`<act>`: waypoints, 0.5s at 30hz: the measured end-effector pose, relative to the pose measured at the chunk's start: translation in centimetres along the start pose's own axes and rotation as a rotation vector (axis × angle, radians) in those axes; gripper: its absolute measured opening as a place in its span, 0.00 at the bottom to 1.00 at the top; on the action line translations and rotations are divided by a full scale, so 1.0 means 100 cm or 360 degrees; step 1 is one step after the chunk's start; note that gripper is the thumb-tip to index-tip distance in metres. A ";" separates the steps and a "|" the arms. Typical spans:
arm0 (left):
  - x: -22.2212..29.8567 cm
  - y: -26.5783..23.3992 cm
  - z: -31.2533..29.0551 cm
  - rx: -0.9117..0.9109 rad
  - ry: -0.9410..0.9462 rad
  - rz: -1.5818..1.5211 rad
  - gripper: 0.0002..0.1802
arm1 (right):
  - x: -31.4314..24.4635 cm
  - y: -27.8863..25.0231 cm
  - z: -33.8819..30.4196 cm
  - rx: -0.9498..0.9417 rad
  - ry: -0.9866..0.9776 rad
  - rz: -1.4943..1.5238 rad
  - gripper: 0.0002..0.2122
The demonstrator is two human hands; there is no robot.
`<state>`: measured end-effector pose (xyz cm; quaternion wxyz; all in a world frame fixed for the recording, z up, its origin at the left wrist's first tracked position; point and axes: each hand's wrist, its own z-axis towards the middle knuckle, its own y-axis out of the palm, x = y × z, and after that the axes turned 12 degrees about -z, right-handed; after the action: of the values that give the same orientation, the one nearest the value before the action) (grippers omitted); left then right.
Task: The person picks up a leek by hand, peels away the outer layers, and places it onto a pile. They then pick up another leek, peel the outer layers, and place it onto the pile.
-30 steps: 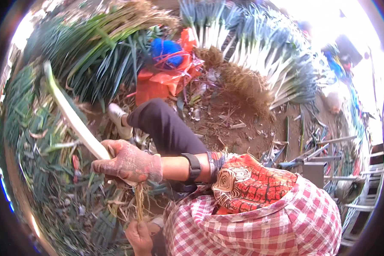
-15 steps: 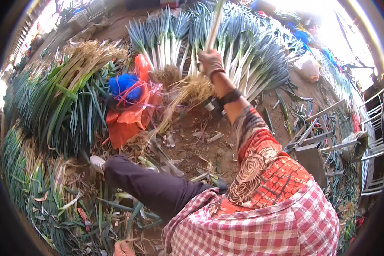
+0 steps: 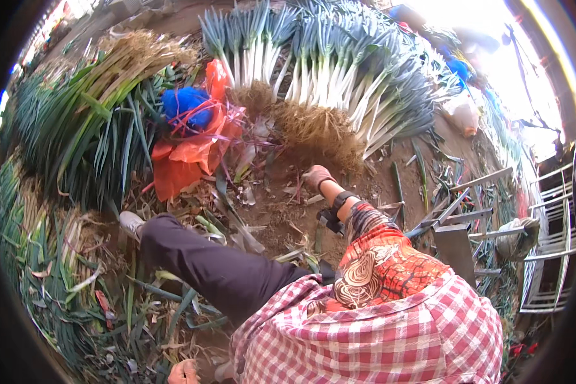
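My right hand (image 3: 317, 179), a dark band on its wrist, is over the bare soil just below the roots of a row of leeks (image 3: 326, 83). Its fingers are curled together and nothing shows in them. These leeks lie fanned out, pale stems and matted roots towards me, blue-green leaves away. At the lower edge, partly cut off, my left hand (image 3: 184, 372) is closed beside loose leek scraps. What it holds, if anything, is hidden.
More leeks (image 3: 96, 134) are heaped at the left, roots upward. Between the heaps sit an orange plastic bag (image 3: 179, 168) and a blue bundle of string (image 3: 187, 107). A metal frame (image 3: 464, 217) stands at the right. My trousered leg (image 3: 217, 262) stretches left over leaf litter.
My right hand has let go of the long leek it held over the row and drawn back towards me. That leek now lies among the others. My left hand has barely moved.
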<state>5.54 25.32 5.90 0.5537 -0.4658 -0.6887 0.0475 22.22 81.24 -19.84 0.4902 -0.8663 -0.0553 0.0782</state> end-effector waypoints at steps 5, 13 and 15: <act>-0.022 -0.013 -0.004 -0.0226 0.0155 0.0170 0.16 | -0.118 -0.045 -0.024 0.0707 -0.1720 -0.0524 0.12; -0.073 -0.076 -0.010 0.0327 -0.0050 -0.0365 0.12 | -0.352 -0.123 -0.261 -0.0534 -0.1972 0.1035 0.09; -0.084 -0.100 -0.024 0.0608 -0.0078 -0.0533 0.13 | -0.397 -0.090 -0.313 -0.0956 -0.2113 0.0929 0.10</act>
<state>1.21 12.79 6.54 0.6148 -0.2309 -0.7480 0.0956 -11.04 52.73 6.97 0.0590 -0.7132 -0.1257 0.6871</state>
